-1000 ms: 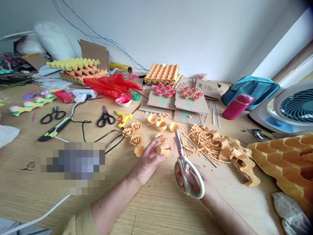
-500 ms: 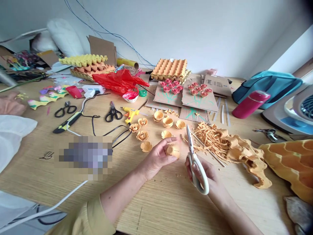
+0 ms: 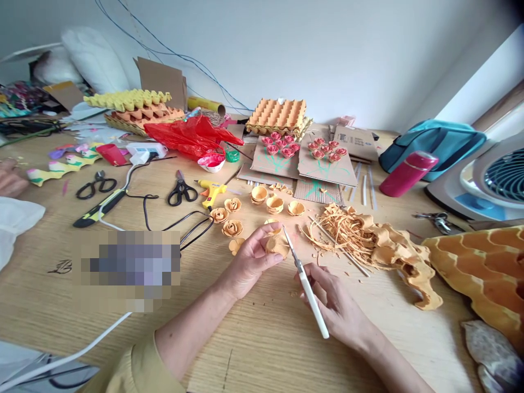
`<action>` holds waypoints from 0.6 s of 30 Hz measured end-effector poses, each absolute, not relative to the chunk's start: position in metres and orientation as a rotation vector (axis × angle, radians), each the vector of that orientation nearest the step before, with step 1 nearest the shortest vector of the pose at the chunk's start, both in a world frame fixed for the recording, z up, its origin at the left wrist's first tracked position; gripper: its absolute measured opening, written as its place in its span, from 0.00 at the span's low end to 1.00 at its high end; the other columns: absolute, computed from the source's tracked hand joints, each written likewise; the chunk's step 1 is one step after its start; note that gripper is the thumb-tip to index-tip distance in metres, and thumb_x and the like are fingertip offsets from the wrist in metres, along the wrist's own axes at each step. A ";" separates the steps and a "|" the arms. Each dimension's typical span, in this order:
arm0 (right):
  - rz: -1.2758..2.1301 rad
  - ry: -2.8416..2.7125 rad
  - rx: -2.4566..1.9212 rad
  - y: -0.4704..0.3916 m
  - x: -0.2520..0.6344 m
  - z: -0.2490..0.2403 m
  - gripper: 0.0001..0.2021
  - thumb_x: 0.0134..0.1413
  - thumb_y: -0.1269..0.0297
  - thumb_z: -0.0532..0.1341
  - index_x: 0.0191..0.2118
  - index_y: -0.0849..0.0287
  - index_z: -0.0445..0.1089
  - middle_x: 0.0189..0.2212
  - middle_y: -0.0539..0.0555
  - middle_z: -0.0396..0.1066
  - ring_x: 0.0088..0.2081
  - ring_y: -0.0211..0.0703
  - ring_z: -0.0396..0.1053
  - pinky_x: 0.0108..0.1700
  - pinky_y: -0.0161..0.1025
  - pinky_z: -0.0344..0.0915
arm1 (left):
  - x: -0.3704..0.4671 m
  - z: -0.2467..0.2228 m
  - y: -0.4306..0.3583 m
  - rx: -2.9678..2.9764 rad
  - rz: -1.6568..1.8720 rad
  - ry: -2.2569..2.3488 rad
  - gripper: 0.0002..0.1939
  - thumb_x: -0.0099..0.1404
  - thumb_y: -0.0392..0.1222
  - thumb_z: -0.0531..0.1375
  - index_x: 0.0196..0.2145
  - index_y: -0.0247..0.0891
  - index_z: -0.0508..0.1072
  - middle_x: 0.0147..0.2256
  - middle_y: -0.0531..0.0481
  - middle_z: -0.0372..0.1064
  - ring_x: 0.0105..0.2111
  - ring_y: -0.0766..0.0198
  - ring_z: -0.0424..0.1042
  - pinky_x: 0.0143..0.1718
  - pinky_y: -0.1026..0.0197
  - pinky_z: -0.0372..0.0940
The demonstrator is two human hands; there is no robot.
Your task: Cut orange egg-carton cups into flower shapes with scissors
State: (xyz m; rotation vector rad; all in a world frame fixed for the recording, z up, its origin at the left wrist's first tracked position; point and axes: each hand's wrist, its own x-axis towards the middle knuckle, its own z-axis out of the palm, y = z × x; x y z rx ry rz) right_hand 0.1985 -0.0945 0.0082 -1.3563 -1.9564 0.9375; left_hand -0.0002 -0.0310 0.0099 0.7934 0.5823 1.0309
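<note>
Left hand (image 3: pixel 249 263): is pinching an orange egg-carton cup (image 3: pixel 277 247), near centre. Right hand (image 3: pixel 334 304): apart from the left, is gripping white-handled scissors (image 3: pixel 313 303), blades slanting along the cup's right edge. Three orange carton rosettes (image 3: pixel 232 228) are lying left; carton trimmings (image 3: pixel 338 230), right.

The table (image 3: pixel 196 349) is big and made of light brown wood, with thin stripes of grain across its top. One short dark line marks the wood close to the near side. Behind the table is a smooth wall (image 3: pixel 307 54), pale blue and white. Blue wires (image 3: pixel 184 56) droop in front of its left part. On the right, a bright white strip (image 3: pixel 470 84) slants up beside a brown frame (image 3: pixel 499 90). The light is soft, and the wall looks darker toward the left. At the bottom left, some pale floor (image 3: pixel 24 352) shows.
</note>
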 end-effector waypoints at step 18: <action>1.074 -1.987 -1.245 -0.095 0.199 0.005 0.12 0.66 0.54 0.54 0.34 0.55 0.62 0.32 0.52 0.67 0.35 0.46 0.62 0.41 0.44 0.60 | 0.001 0.004 -0.034 0.885 1.077 0.602 0.26 0.52 0.37 0.72 0.49 0.43 0.73 0.39 0.52 0.71 0.38 0.67 0.67 0.43 0.63 0.60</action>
